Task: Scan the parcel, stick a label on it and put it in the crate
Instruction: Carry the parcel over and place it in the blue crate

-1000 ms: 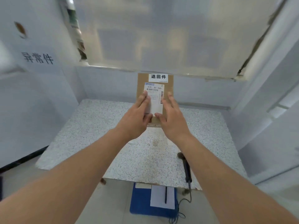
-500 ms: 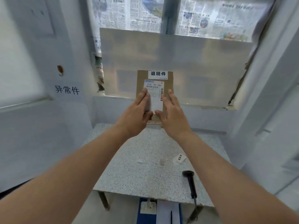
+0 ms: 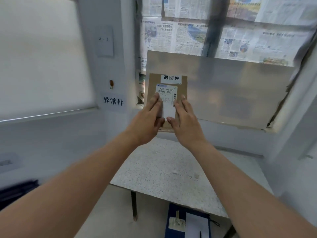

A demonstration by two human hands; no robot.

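Observation:
A flat brown cardboard parcel [image 3: 151, 86] is held upright in front of me, well above the speckled table [image 3: 163, 172]. It carries a white shipping label [image 3: 169, 98] with barcodes and a smaller white label [image 3: 171, 78] with black characters along its top. My left hand [image 3: 148, 121] and my right hand [image 3: 184, 122] grip the parcel's lower part from either side, fingers flat on its front. No crate or scanner is in view.
A newspaper-covered window [image 3: 205, 31] with a frosted panel [image 3: 231, 93] fills the wall behind. A sign with characters [image 3: 113, 101] hangs on the left wall. Under the table's near edge sits a blue case [image 3: 188, 220] with white papers.
The view has tilted upward and shifted left; the window now fills the top and the scanner has left the frame. Both hands keep the same grip on the parcel.

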